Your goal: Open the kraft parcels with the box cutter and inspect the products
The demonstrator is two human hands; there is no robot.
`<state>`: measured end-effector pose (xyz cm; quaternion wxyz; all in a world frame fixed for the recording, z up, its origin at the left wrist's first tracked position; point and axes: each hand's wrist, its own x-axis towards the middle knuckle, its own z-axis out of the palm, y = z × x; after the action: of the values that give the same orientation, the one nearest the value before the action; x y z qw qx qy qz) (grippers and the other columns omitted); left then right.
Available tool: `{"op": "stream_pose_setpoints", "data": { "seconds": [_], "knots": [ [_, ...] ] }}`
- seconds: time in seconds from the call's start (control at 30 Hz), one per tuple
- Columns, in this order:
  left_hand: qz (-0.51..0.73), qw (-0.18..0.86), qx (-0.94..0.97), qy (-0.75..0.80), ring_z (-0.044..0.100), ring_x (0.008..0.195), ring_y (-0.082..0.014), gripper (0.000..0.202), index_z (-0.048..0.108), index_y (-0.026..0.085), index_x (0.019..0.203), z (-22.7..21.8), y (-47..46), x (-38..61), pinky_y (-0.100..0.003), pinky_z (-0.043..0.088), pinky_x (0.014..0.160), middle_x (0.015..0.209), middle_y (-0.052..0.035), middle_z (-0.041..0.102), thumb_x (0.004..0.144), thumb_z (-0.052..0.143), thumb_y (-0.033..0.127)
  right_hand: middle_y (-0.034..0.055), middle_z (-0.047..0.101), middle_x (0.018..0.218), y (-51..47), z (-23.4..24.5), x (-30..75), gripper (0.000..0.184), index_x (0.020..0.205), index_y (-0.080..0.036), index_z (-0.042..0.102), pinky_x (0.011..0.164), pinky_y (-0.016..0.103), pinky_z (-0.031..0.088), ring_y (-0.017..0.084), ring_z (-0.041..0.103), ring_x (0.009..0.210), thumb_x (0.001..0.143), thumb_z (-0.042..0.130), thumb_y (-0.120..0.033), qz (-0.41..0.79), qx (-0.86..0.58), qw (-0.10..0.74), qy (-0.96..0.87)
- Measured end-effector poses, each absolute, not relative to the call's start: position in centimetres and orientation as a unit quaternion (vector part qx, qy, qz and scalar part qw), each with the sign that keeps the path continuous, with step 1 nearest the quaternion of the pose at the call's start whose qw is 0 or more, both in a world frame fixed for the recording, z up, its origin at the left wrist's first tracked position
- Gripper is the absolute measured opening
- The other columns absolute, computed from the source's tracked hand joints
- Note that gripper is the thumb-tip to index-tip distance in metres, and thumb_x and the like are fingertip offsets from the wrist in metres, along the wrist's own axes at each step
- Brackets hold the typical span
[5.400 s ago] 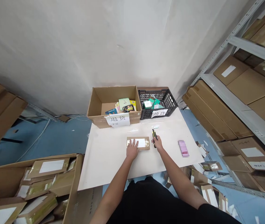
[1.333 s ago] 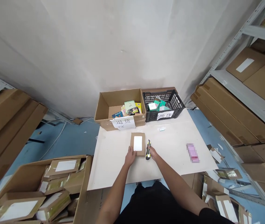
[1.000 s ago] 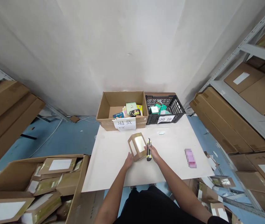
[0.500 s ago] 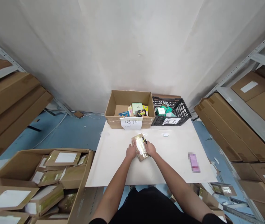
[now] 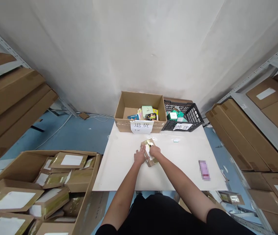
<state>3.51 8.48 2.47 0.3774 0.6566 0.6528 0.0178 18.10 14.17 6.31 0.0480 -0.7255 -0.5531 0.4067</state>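
Note:
A small taped cardboard parcel lies on the white table in front of me. My left hand rests on its left side, fingers laid flat and holding it down. My right hand is closed above the parcel's top face; it took up a yellow and black utility knife earlier, but the knife is hidden under the fingers now. The parcel's top shows shiny tape.
An open cardboard box with small packets and a black plastic crate stand at the table's far edge, each with a paper sign. A pink item lies at the right. A large carton of parcels sits at my left. Shelves of cartons line the right.
The parcel was turned from lying flat with its label up, tipped on edge, then laid with the taped side up. My right hand took the knife and moved onto the parcel.

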Motion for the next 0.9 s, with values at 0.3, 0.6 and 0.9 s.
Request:
{"op": "stream_pose_setpoints", "data": {
  "seconds": [0.3, 0.6, 0.9],
  "knots": [
    [-0.002, 0.359, 0.654, 0.665, 0.043, 0.139, -0.0477, 0.095, 0.026, 0.042, 0.166, 2.5, 8.6, 3.8, -0.06, 0.046, 0.108, 0.179, 0.0055, 0.003, 0.083, 0.065, 0.066, 0.0145, 0.074, 0.075, 2.3, 6.5, 25.1, 0.019, 0.078, -0.024, 0.068, 0.077, 0.05, 0.059, 0.043, 0.077, 0.093, 0.073, 0.084, -0.034, 0.382, -0.765, 0.003, -0.519],
    [0.019, 0.318, 0.666, 0.674, 0.047, 0.137, -0.041, 0.08, 0.014, 0.036, 0.17, 3.0, 5.6, 7.8, -0.053, 0.049, 0.107, 0.18, -0.0003, 0.0, 0.099, 0.044, 0.06, 0.0179, 0.076, 0.102, 0.0, 5.1, 29.2, 0.041, 0.112, -0.023, 0.055, 0.083, 0.043, 0.053, 0.037, 0.074, 0.101, 0.1, 0.052, -0.062, 0.328, -0.817, 0.071, -0.469],
    [-0.018, 0.245, 0.714, 0.656, 0.03, 0.152, -0.0477, 0.08, 0.019, 0.025, 0.17, 3.2, 1.3, 14.5, -0.064, 0.036, 0.116, 0.166, -0.0215, 0.038, 0.1, 0.048, 0.05, 0.0103, 0.076, 0.099, 9.1, 4.9, 35.3, 0.043, 0.106, -0.023, 0.054, 0.072, 0.029, 0.051, 0.026, 0.075, 0.09, 0.091, 0.07, -0.06, 0.364, -0.825, 0.148, -0.406]
  ]
}}
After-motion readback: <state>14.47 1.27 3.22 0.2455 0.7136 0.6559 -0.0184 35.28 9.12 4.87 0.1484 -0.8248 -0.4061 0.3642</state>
